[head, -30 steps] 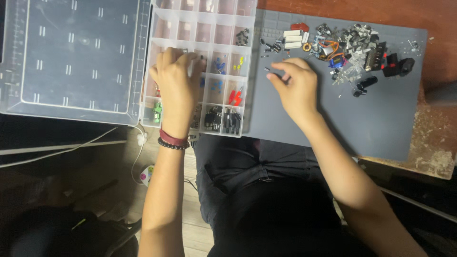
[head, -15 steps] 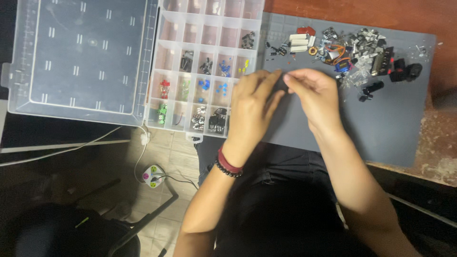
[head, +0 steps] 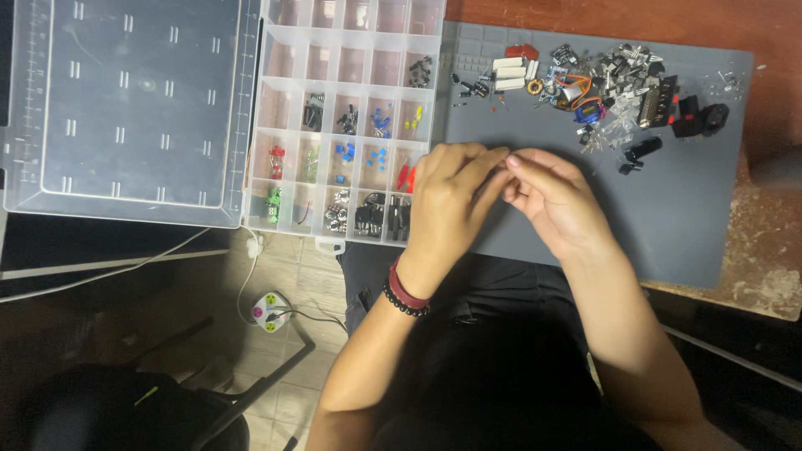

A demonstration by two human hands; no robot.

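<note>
My left hand (head: 451, 200) and my right hand (head: 553, 200) meet fingertip to fingertip over the near part of a grey work mat (head: 685, 217). Whatever sits between the pinched fingertips is too small to make out. The left wrist wears a red band and a dark bead bracelet (head: 403, 294). Just left of my hands lies a clear compartment box (head: 351, 117) with small coloured electronic parts in several cells. A pile of loose electronic parts (head: 601, 88) lies at the mat's far side.
The box's clear lid (head: 125, 108) lies open flat to the left. A brown wooden table (head: 769, 276) carries the mat, with its edge near my lap. On the floor below are a white cable and a small power strip (head: 269, 307).
My left hand has left the compartment box and moved right onto the mat. It now touches my right hand's fingertips, which have drawn in toward me.
</note>
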